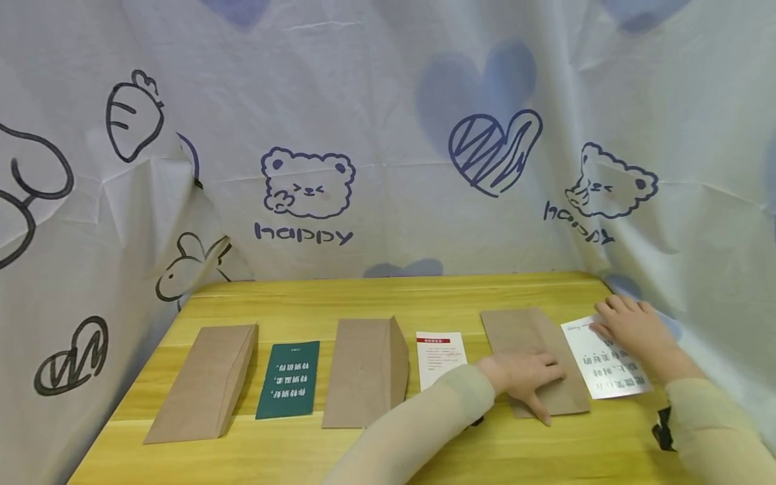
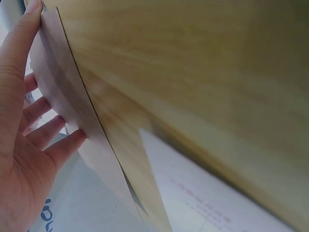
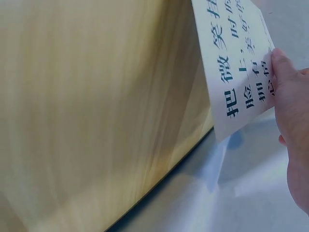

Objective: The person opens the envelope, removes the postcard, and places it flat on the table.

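My left hand (image 1: 527, 377) lies with spread fingers on the rightmost brown paper envelope (image 1: 512, 329). In the left wrist view, fingertips (image 2: 75, 140) touch the envelope's face (image 2: 58, 72) and the thumb is at its edge. A white card (image 1: 609, 370) with large dark printed characters is just right of that envelope. My right hand (image 1: 639, 333) pinches this card by its right side. The right wrist view shows the thumb (image 3: 282, 65) on the card's printed face (image 3: 229, 63), with the other fingers mostly hidden behind it.
On the yellow wood-grain table (image 1: 291, 296), a brown envelope (image 1: 200, 384) lies far left, then a green card (image 1: 287, 384), another brown envelope (image 1: 358, 377) and a white card with a red band (image 1: 439, 357). Patterned cloth (image 1: 388, 202) hangs behind and at both sides.
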`<state>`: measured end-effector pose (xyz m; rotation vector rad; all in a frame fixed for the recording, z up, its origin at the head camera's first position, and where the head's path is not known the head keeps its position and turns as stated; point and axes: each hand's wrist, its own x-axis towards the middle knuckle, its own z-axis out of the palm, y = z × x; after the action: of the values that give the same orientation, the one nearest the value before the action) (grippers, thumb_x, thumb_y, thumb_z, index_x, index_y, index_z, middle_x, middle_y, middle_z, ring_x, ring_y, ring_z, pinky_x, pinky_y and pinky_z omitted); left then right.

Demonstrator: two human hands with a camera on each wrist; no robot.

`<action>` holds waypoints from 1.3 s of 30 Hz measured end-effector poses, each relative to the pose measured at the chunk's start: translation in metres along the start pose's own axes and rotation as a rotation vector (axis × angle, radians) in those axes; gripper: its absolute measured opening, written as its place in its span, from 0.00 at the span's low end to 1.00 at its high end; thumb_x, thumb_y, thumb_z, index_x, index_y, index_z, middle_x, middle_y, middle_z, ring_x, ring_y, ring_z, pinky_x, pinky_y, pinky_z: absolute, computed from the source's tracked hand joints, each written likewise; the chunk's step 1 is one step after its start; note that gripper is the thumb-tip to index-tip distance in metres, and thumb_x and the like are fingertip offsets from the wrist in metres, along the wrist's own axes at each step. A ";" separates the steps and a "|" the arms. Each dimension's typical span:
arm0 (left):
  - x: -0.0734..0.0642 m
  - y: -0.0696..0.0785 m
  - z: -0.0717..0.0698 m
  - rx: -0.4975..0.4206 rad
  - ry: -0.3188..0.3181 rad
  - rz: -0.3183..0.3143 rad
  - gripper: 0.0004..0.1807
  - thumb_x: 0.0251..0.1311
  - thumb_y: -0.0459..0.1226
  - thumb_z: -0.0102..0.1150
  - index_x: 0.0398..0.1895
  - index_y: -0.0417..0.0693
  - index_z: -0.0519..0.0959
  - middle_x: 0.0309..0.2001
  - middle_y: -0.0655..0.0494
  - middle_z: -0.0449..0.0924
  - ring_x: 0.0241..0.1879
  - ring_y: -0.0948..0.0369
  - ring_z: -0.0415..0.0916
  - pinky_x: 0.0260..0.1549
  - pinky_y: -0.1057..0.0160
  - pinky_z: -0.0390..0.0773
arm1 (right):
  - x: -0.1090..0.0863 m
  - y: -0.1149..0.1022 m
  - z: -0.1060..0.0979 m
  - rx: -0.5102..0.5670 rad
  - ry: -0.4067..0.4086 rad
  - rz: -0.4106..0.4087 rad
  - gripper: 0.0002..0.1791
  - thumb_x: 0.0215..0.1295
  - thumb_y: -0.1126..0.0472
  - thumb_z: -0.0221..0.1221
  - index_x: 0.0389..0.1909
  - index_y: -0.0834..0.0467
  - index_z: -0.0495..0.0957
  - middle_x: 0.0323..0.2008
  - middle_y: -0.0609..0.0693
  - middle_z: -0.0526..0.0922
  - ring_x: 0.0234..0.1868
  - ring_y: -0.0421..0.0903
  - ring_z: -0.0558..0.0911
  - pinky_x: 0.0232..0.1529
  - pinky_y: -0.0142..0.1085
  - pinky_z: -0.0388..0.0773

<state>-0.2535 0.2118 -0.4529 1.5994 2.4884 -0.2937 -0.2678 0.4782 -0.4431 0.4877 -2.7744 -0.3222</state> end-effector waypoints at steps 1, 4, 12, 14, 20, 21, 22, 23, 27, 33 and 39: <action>0.000 0.000 0.000 -0.003 -0.002 -0.001 0.50 0.48 0.73 0.55 0.74 0.69 0.55 0.70 0.72 0.57 0.71 0.71 0.53 0.68 0.76 0.56 | -0.002 0.001 0.000 -0.001 0.004 0.003 0.19 0.66 0.52 0.59 0.50 0.60 0.73 0.49 0.63 0.75 0.53 0.64 0.73 0.52 0.63 0.69; 0.000 0.000 0.001 -0.008 -0.006 -0.001 0.50 0.48 0.73 0.55 0.74 0.69 0.54 0.70 0.72 0.56 0.71 0.71 0.53 0.68 0.75 0.56 | -0.007 0.003 0.002 -0.011 0.016 0.016 0.16 0.67 0.52 0.59 0.47 0.59 0.73 0.45 0.62 0.75 0.50 0.63 0.74 0.50 0.62 0.69; 0.001 0.000 0.002 0.000 0.002 0.002 0.50 0.48 0.73 0.54 0.74 0.69 0.54 0.70 0.72 0.56 0.70 0.72 0.54 0.68 0.76 0.57 | -0.015 0.008 0.006 -0.018 0.024 0.051 0.15 0.68 0.51 0.58 0.45 0.59 0.72 0.44 0.63 0.75 0.50 0.65 0.74 0.49 0.63 0.68; 0.000 0.000 0.003 0.002 0.005 0.001 0.50 0.48 0.73 0.54 0.74 0.70 0.54 0.69 0.72 0.57 0.70 0.72 0.54 0.67 0.76 0.57 | -0.016 0.008 0.006 -0.024 0.028 0.049 0.15 0.67 0.52 0.59 0.45 0.59 0.71 0.44 0.64 0.75 0.50 0.65 0.73 0.49 0.63 0.68; -0.001 0.000 0.002 0.003 0.013 -0.001 0.49 0.48 0.73 0.55 0.73 0.70 0.55 0.68 0.73 0.58 0.68 0.72 0.56 0.66 0.77 0.59 | -0.016 0.007 0.009 -0.039 0.022 0.053 0.16 0.67 0.52 0.59 0.45 0.59 0.70 0.45 0.64 0.74 0.50 0.65 0.73 0.48 0.62 0.69; -0.001 0.000 0.002 0.004 0.014 -0.001 0.49 0.48 0.73 0.55 0.73 0.70 0.55 0.68 0.73 0.58 0.68 0.72 0.56 0.66 0.77 0.58 | -0.017 0.007 0.009 -0.041 0.018 0.055 0.16 0.67 0.52 0.59 0.45 0.59 0.70 0.45 0.64 0.74 0.50 0.65 0.73 0.48 0.62 0.69; -0.001 0.000 0.002 0.003 0.014 0.000 0.49 0.48 0.73 0.55 0.73 0.70 0.55 0.68 0.73 0.58 0.68 0.72 0.56 0.66 0.77 0.58 | -0.017 0.007 0.010 -0.041 0.014 0.059 0.17 0.67 0.52 0.59 0.46 0.60 0.70 0.45 0.64 0.73 0.50 0.65 0.73 0.48 0.63 0.69; -0.001 0.000 0.002 0.005 0.014 0.000 0.49 0.48 0.73 0.55 0.73 0.70 0.56 0.68 0.73 0.58 0.68 0.72 0.56 0.66 0.77 0.58 | -0.017 0.006 0.011 -0.043 0.008 0.062 0.17 0.67 0.52 0.59 0.47 0.60 0.69 0.45 0.64 0.73 0.50 0.65 0.73 0.48 0.63 0.69; 0.000 0.000 0.003 0.008 0.016 0.008 0.49 0.48 0.73 0.55 0.73 0.69 0.56 0.69 0.73 0.59 0.70 0.72 0.55 0.68 0.77 0.56 | -0.019 0.004 0.014 -0.031 0.004 0.073 0.19 0.66 0.53 0.60 0.49 0.61 0.69 0.45 0.64 0.73 0.49 0.64 0.73 0.47 0.62 0.69; 0.001 0.000 0.005 0.004 -0.003 -0.005 0.48 0.48 0.73 0.54 0.73 0.71 0.57 0.70 0.74 0.58 0.71 0.72 0.55 0.69 0.76 0.55 | -0.023 0.003 0.026 -0.038 0.015 0.079 0.15 0.67 0.53 0.59 0.46 0.59 0.69 0.40 0.62 0.73 0.45 0.62 0.73 0.43 0.60 0.67; 0.001 0.000 0.006 -0.021 -0.009 -0.004 0.46 0.49 0.72 0.55 0.72 0.71 0.59 0.70 0.74 0.59 0.70 0.73 0.56 0.67 0.78 0.56 | -0.027 0.003 0.037 -0.033 -0.031 0.108 0.17 0.69 0.51 0.57 0.47 0.59 0.69 0.42 0.62 0.74 0.46 0.62 0.73 0.42 0.59 0.68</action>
<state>-0.2533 0.2115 -0.4587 1.5817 2.4801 -0.2740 -0.2566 0.4968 -0.4832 0.3258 -2.8075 -0.3530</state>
